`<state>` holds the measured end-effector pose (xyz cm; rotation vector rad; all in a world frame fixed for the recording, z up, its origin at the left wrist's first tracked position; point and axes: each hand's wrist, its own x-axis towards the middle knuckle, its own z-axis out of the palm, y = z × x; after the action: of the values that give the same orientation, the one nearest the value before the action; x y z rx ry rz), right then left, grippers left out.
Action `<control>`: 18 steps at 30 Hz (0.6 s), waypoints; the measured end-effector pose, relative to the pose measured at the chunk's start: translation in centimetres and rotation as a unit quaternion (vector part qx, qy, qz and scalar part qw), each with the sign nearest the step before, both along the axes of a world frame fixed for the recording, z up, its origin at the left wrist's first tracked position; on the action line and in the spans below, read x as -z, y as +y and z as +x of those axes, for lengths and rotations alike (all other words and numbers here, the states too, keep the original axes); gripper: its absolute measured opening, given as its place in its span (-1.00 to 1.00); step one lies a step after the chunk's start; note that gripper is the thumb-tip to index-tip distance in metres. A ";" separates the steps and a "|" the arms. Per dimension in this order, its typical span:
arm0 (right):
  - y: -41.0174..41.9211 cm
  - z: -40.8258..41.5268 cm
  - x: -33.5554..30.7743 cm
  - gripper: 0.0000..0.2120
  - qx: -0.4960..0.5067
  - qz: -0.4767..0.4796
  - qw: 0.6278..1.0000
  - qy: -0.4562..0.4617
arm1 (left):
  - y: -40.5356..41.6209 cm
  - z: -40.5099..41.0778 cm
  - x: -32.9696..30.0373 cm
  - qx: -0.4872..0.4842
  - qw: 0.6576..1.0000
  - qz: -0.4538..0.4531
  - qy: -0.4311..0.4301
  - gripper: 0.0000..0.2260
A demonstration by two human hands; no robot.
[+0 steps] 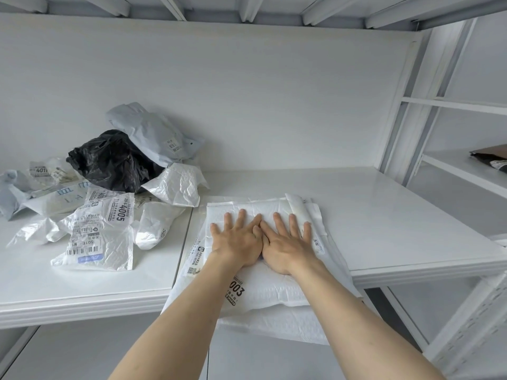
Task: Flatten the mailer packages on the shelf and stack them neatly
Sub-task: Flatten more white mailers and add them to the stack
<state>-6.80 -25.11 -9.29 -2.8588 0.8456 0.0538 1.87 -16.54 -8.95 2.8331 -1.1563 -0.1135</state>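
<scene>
Pressing flat on the stack of white mailers (263,286) at the shelf (384,215) front edge — left hand (238,240) and right hand (288,242) side by side, fingers straight, grasping nothing — crumpled mailers (109,193) heaped well left.

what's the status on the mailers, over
Left hand and right hand open, pressing flat on white mailer stack. Crumpled mailer pile left, untouched. Nothing in the way.
</scene>
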 end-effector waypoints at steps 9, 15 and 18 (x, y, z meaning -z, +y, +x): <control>-0.2 0.1 0.6 -0.50 -0.002 -0.015 1.000 0.007 | 0.0 -0.1 0.8 0.000 1.000 0.006 -0.012 -0.52; -0.2 0.1 0.5 -0.50 -0.001 -0.008 1.000 0.012 | 0.0 -0.1 1.0 -0.006 1.000 0.012 -0.002 -0.52; -0.3 0.1 0.6 -0.50 -0.002 0.004 1.000 0.015 | 0.0 -0.1 1.0 -0.007 1.000 0.015 0.003 -0.52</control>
<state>-6.71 -25.40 -9.86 -2.8586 0.8423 0.1013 1.77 -16.58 -9.93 2.8635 -1.1441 -0.1391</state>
